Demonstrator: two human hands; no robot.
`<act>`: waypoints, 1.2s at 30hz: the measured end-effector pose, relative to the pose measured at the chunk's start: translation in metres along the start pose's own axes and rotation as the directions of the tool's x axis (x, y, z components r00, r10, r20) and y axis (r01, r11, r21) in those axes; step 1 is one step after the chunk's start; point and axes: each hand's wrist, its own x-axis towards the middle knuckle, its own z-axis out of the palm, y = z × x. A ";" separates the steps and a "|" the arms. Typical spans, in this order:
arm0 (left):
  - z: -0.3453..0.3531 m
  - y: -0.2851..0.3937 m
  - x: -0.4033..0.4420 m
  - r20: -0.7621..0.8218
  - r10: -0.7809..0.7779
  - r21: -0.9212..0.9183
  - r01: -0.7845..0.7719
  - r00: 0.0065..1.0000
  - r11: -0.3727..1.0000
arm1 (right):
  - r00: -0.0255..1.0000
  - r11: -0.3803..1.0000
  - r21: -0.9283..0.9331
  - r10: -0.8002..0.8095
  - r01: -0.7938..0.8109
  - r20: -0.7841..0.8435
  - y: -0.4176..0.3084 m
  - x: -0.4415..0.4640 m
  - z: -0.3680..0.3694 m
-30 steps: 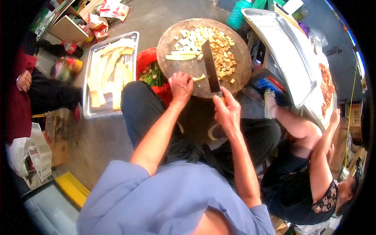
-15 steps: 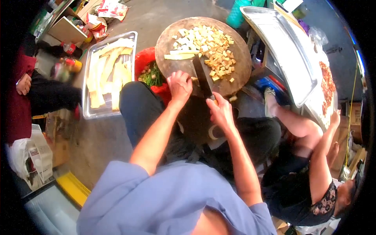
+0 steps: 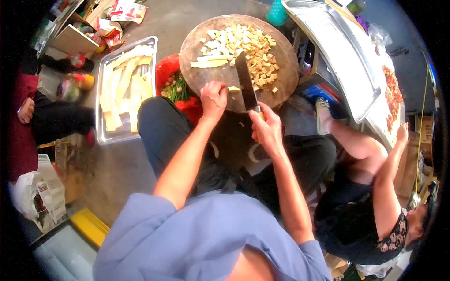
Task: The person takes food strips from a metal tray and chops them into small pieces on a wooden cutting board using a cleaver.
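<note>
My right hand (image 3: 267,124) is closed around the wooden handle of a cleaver (image 3: 246,82), whose dark blade points away from me over the round chopping board (image 3: 201,35). At the board's near edge my left hand (image 3: 214,99) has its fingers curled on the end of a short pale yellow strip (image 3: 234,88). The strip's free end sticks out toward the blade. Two longer strips (image 3: 209,64) lie farther up on the board. Small diced cubes (image 3: 261,52) are heaped over its far and right parts.
Left of the board stand a red bag (image 3: 167,68) with green vegetables (image 3: 176,89) and a metal tray (image 3: 100,100) of long yellow slabs. An empty-looking tray (image 3: 337,51) leans at right, beside reddish chopped food (image 3: 392,98). A person (image 3: 365,220) sits at right; another person's hand (image 3: 26,111) shows at left.
The cleaver has turned slightly and shifted right, away from my left hand. More of the short strip shows between hand and blade. The whole view has shifted a little.
</note>
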 end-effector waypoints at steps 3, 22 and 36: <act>-0.004 0.000 0.001 -0.026 -0.031 -0.020 0.030 0.999 0.999 | 1.000 1.000 0.027 0.009 -0.010 0.016 0.000 -0.005 0.010; -0.010 0.001 0.003 -0.117 -0.290 -0.140 0.274 0.950 0.952 | 0.993 0.983 -0.164 -0.097 0.085 -0.068 -0.014 -0.003 0.029; 0.013 0.000 0.010 0.119 -0.026 0.182 0.004 0.993 0.983 | 0.999 0.936 -0.352 0.002 0.016 0.048 0.004 0.011 0.028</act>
